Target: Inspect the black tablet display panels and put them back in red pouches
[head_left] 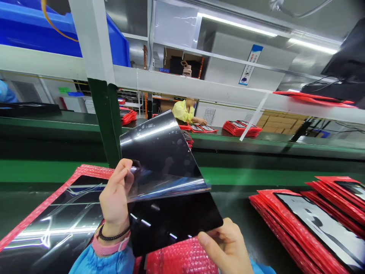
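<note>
Glossy black round-cornered panel [173, 220]: was held above red bubble-wrap [182, 257]; right hand [228, 245] gripped its right corner. Clear flexible plastic film [162, 152]: curled up over panel, left edge pinched by left hand [115, 194]. Stacked red bubble-wrap pouches [273, 215]: lay at right.

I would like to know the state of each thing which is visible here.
Film: curled up, pinched by left hand
Panel: tilted, corner gripped by right hand
Second panel: lying on red wrap
Red bags: stacked at right
Ceiling light: on
</note>
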The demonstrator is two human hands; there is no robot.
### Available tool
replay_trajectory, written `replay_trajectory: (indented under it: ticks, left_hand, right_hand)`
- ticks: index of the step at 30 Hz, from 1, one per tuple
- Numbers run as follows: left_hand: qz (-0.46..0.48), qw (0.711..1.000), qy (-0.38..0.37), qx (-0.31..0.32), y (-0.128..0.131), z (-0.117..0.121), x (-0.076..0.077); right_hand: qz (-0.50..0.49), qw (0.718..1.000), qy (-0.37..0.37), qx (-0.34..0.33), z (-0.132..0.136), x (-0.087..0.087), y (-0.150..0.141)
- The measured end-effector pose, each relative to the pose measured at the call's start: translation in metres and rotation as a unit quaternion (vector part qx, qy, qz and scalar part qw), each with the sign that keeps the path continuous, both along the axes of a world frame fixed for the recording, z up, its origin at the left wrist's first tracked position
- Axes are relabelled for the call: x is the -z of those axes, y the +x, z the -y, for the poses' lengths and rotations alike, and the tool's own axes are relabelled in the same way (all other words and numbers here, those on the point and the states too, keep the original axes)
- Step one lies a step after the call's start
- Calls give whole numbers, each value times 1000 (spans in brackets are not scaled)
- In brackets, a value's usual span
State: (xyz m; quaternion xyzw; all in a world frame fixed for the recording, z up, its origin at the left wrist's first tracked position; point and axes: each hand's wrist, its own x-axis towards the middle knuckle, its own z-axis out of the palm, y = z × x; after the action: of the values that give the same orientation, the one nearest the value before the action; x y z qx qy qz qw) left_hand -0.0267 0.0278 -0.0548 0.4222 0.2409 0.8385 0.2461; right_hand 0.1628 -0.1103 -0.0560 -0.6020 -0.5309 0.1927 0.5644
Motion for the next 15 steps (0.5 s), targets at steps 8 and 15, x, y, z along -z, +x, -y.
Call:
replay_trajectory:
  ticks: [8,15]
  left_hand:
    - [-3,999,48,21,-5,-10,-9]
    - [6,997,50,64,-7,-13,-10]
  right_hand:
    - [189,969,105,-119,-1,-15,9]
    - [122,980,100,-121,2,-14,6]
